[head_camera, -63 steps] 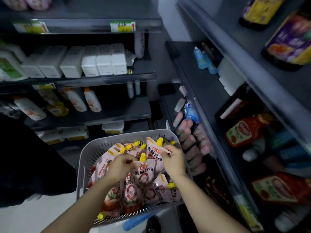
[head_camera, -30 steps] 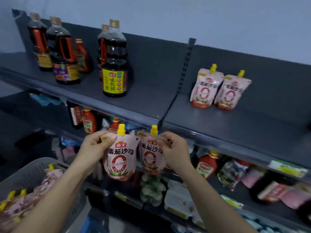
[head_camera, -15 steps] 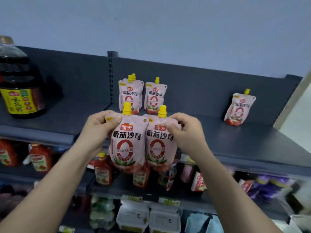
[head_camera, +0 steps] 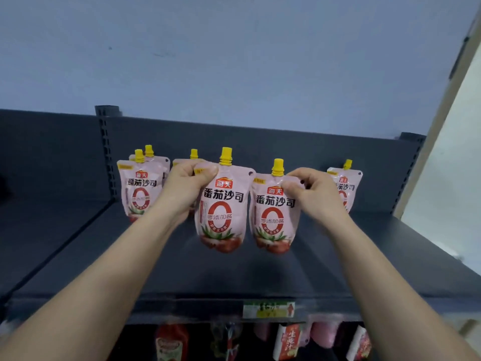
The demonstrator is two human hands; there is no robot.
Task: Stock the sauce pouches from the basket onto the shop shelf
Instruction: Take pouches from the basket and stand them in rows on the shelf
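Observation:
My left hand (head_camera: 182, 186) pinches the top left corner of a pink sauce pouch (head_camera: 221, 212) with a yellow cap, held upright over the dark top shelf (head_camera: 182, 272). My right hand (head_camera: 312, 194) pinches the top right corner of a second pouch (head_camera: 272, 220) right beside it. Their bottoms hang just above or at the shelf surface; I cannot tell which. Behind them, pouches stand against the back panel: a pair at the left (head_camera: 140, 188), one half hidden behind my left hand (head_camera: 194, 156), and one at the right (head_camera: 345, 183). The basket is out of view.
A price tag (head_camera: 268, 308) sits on the shelf's front lip. On the shelf below stand red ketchup bottles (head_camera: 170, 342) and other packets (head_camera: 286, 342). A slotted upright (head_camera: 105, 152) divides the back panel at the left. A pale wall edge (head_camera: 442, 152) bounds the right.
Both hands took a pouch each from the basket, lifted them to the top shelf, and now hold them farther forward over it, slightly spread apart. My view has risen.

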